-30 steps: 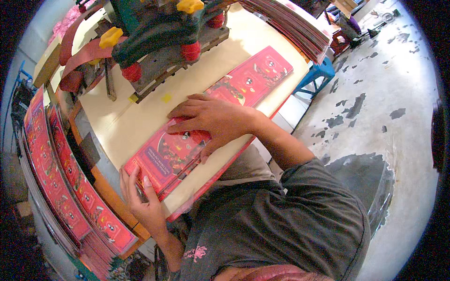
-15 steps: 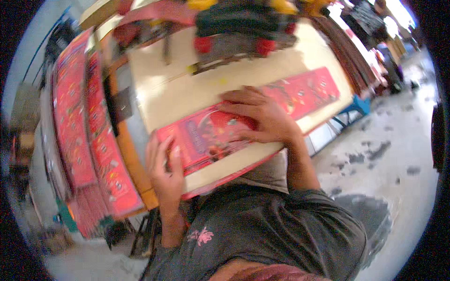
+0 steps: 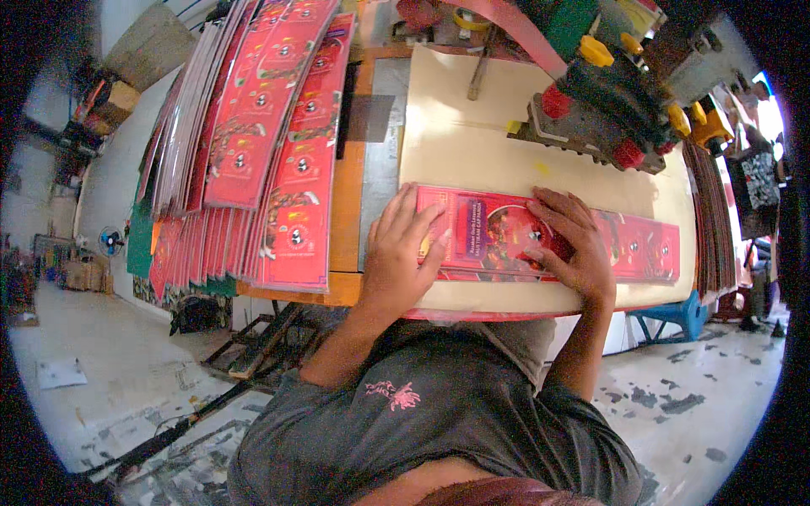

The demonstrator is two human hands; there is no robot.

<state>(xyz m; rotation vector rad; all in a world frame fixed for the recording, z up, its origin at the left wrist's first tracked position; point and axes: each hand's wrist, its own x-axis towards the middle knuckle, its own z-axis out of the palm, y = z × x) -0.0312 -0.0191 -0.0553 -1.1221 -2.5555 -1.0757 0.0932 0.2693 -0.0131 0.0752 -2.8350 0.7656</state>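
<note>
A long red printed card strip [image 3: 629, 253] with a glossy surface and food pictures lies flat on a cream sheet [image 3: 472, 152] covering the worktable. My left hand [image 3: 396, 253] rests at the strip's left end, fingers apart along its edge and thumb over its face. Across the strip's middle lies my right hand [image 3: 578, 240], fingers spread and slightly bent, partly covering a round food picture. Another edge shows just under the strip's front, so it may be more than one layer. Neither hand grips it.
Stacks of similar red strips [image 3: 261, 101] stand at the left on an orange-edged table [image 3: 346, 287]. A dark machine with yellow and red knobs [image 3: 607, 110] occupies the far right. Dark brown stacked boards [image 3: 709, 219] and a blue stand [image 3: 675, 319] are at the right.
My view has swung left, bringing the stacks closer to the middle and the machine further right. Both hands remain on the strip, with the left still at its left end.
</note>
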